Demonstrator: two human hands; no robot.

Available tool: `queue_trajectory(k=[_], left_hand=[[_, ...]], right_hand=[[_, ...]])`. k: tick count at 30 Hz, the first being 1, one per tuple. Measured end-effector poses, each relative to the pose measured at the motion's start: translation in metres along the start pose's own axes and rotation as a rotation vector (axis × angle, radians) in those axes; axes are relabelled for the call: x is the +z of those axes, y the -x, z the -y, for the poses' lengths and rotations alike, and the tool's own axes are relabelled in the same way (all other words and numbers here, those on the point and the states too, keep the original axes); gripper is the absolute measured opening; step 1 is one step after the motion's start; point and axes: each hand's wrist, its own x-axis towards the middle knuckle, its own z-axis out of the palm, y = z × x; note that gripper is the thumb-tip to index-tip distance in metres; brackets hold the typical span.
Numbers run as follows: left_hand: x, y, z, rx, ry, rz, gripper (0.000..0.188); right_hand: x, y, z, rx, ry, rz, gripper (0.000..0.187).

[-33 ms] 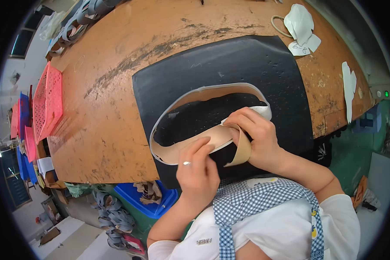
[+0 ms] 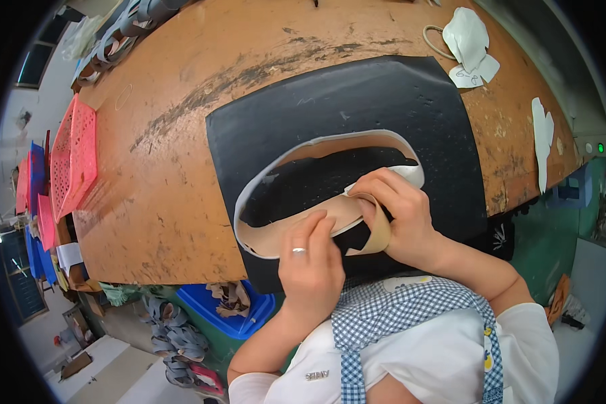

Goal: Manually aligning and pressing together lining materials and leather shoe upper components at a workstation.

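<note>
A long band (image 2: 269, 238), tan inside with a pale grey edge, stands on its side in a wide loop on a black mat (image 2: 384, 91). My left hand (image 2: 310, 259), with a ring on one finger, is closed on the near side of the loop, fingertips against its tan face. At the loop's right end, my right hand (image 2: 402, 210) pinches the band together with a narrow tan strip (image 2: 380, 232). That strip curls down towards me from the fingers. A white piece (image 2: 414, 176) of the band shows behind the right knuckles. The right fingertips are partly hidden.
The mat lies on a worn brown wooden table (image 2: 161, 202). A pink perforated basket (image 2: 74, 158) is at the left edge, grey strapped pieces (image 2: 124, 37) at the far left. White cut pieces (image 2: 466, 40) lie far right. A blue bin (image 2: 232, 316) stands below the near edge.
My left hand has turned slightly and its fingers have shifted a little to the right along the band. My right hand keeps its pinch almost in place.
</note>
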Motion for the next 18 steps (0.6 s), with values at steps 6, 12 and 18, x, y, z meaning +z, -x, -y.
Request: queue_trajectory(k=[6,12,18], left_hand=[[0.015,0.003,0.006,0.084,-0.366,0.063,0.034],[0.017,0.002,0.005,0.058,-0.358,0.061,0.040],[0.015,0.004,0.010,0.063,-0.354,0.089,0.049]], right_hand=[[0.008,0.000,0.006,-0.053,0.158,-0.042,0.013],[0.013,0.001,-0.006,-0.119,0.207,-0.095,0.014],[0.016,-0.001,-0.007,-0.082,0.212,-0.118,0.014]])
